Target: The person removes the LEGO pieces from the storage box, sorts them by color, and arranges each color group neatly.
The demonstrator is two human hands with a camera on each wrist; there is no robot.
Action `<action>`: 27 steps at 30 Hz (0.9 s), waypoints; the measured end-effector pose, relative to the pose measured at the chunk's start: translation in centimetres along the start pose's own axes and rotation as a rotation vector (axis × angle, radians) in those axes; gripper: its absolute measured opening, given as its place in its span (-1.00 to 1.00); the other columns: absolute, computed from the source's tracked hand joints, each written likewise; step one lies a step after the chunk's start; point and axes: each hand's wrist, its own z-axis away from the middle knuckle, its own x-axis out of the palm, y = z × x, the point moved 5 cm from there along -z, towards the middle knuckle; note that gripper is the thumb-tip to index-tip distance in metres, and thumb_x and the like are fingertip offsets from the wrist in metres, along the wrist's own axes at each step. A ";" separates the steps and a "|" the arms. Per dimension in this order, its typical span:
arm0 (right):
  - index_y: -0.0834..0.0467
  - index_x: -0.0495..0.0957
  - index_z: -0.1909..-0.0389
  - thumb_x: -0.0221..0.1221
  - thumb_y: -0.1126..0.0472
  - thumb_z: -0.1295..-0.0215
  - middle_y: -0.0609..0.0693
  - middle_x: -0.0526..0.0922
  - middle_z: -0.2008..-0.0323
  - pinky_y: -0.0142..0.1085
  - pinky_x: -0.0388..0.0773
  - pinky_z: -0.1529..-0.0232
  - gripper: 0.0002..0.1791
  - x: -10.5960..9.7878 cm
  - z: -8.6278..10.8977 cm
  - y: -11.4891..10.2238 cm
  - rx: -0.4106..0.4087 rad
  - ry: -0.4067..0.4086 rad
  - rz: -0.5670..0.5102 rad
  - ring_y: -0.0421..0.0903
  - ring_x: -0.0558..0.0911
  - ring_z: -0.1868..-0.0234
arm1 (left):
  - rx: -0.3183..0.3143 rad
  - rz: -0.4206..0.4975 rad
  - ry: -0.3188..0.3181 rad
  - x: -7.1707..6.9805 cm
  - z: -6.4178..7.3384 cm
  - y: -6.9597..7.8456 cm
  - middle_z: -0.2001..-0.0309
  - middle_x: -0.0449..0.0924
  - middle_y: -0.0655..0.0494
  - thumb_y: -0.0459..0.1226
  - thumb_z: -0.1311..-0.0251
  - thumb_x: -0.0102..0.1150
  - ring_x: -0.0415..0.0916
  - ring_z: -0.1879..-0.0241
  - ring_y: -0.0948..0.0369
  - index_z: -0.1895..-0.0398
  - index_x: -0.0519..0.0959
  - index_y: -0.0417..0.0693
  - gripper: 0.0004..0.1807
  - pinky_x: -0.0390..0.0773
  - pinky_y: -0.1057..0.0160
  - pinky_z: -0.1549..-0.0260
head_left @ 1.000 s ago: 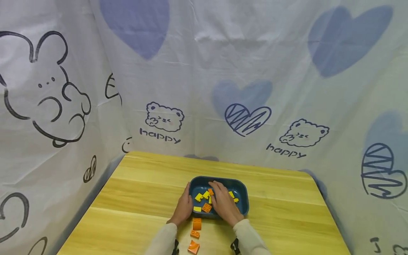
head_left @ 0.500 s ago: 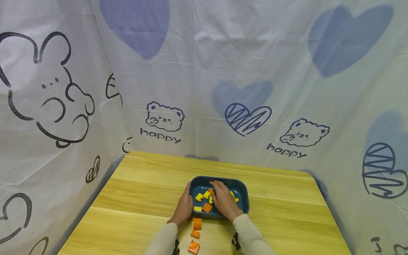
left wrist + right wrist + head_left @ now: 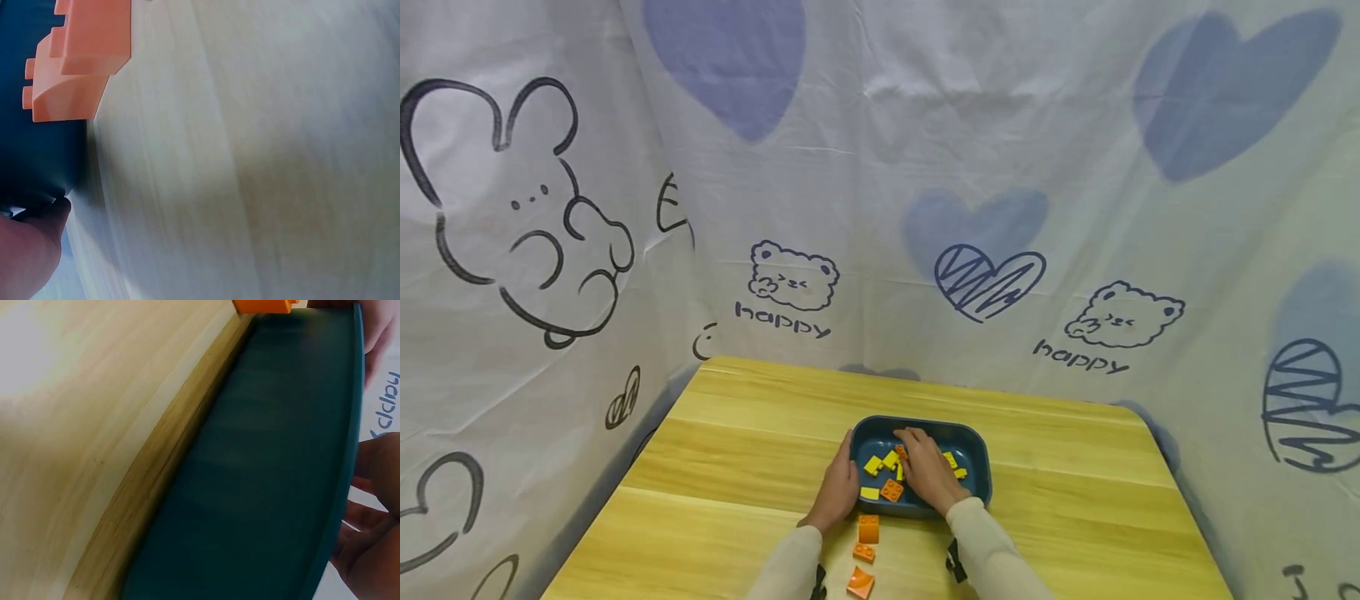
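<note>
A dark blue rectangular bin [image 3: 983, 467] stands on the table with yellow bricks [image 3: 872, 466] and orange toy bricks [image 3: 892, 490] inside. My left hand [image 3: 837, 490] rests against its left outer wall, fingers straight along it; in the left wrist view its thumb [image 3: 44, 240] touches the wall. My right hand [image 3: 931, 471] reaches over the front rim into the bin, close to a small orange brick [image 3: 901, 451]. Its fingers [image 3: 365, 515] show above the rim in the right wrist view, with the fingertips hidden by the wall. I cannot tell whether they hold a brick.
In front of the bin, an orange brick [image 3: 868, 528], a smaller orange brick [image 3: 864, 552] and a curved orange piece [image 3: 861, 582] form a row toward me. The wooden table [image 3: 1075, 500] ends at a printed white cloth [image 3: 880, 333] behind and at the sides.
The view has shifted slightly, so everything appears a little farther right. Both hands, the bin and the row of orange bricks keep their places relative to one another.
</note>
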 end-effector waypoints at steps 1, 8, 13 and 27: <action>0.37 0.54 -0.25 0.31 0.50 -0.31 0.34 0.56 -0.18 0.07 0.66 -0.10 -0.53 0.1 0.0 0.0 -0.003 -0.001 -0.003 0.27 0.61 -0.15 | 0.010 -0.002 0.004 0.0 0.0 0.0 -0.53 0.08 -0.48 -0.55 -0.50 -0.27 0.10 -0.51 -0.32 -0.58 -0.01 -0.52 -0.39 0.12 -0.27 -0.46; 0.38 0.54 -0.25 0.22 0.49 -0.40 0.33 0.57 -0.16 0.07 0.65 -0.10 -0.59 0.9 -0.6 0.5 0.001 -0.040 -0.024 0.26 0.62 -0.13 | 0.009 -0.009 0.001 0.0 0.0 -0.1 -0.55 0.07 -0.46 -0.54 -0.51 -0.27 0.10 -0.51 -0.31 -0.59 -0.02 -0.48 -0.38 0.13 -0.26 -0.46; 0.39 0.54 -0.24 0.18 0.51 -0.42 0.34 0.57 -0.15 0.09 0.64 -0.12 -0.61 1.4 -1.1 0.9 0.002 -0.083 -0.047 0.29 0.62 -0.13 | 0.002 -0.011 -0.003 0.0 0.1 -0.2 -0.55 0.06 -0.44 -0.53 -0.52 -0.28 0.09 -0.52 -0.30 -0.60 -0.02 -0.47 -0.38 0.13 -0.25 -0.47; 0.37 0.61 -0.22 0.18 0.62 -0.33 0.30 0.61 -0.12 0.01 0.66 -0.13 -0.55 2.9 -1.6 1.0 0.041 -0.206 -0.032 0.22 0.65 -0.12 | 0.010 -0.018 0.009 -0.1 0.2 0.0 -0.53 0.10 -0.47 -0.56 -0.49 -0.25 0.12 -0.50 -0.32 -0.58 0.01 -0.49 -0.38 0.14 -0.27 -0.45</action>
